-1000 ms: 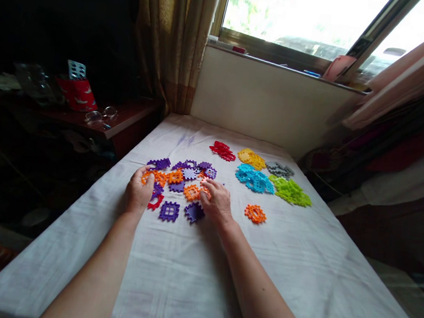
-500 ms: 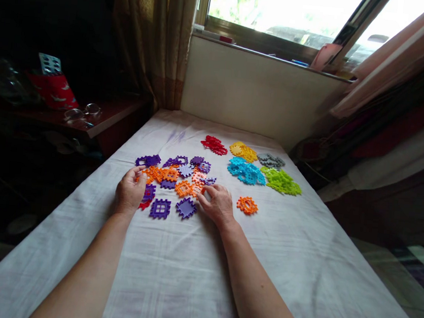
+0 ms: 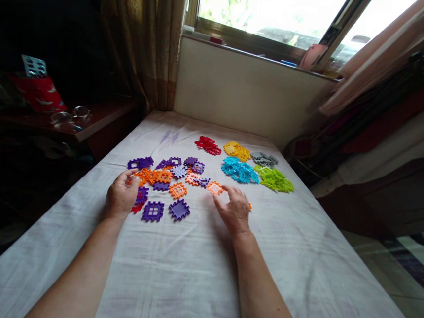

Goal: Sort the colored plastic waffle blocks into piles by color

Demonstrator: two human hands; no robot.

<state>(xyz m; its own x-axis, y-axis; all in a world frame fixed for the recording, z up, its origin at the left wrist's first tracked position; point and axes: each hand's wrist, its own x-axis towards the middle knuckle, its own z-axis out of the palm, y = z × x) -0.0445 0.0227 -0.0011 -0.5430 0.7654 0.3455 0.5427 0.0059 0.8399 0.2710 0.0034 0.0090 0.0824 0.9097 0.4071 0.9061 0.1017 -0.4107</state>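
Both hands reach over a cloth-covered counter [image 3: 182, 285]. The left hand [image 3: 122, 193] curls, half open, at the left end of mixed purple and orange interlocking tiles [image 3: 163, 176]; its grip is unclear. The right hand [image 3: 234, 208], loosely curved, meets an orange window-patterned tile [image 3: 215, 187] right of them; whether it grips is unclear. Blue tiles [image 3: 239, 170] lie farther right.

Between the forearms I see bare sheet [image 3: 179, 275], an open way forward until the near purple tiles [image 3: 180, 209]. Ahead of the right hand [image 3: 234, 210], the blue pile [image 3: 240, 170] and green pile [image 3: 275, 179] bar passage.
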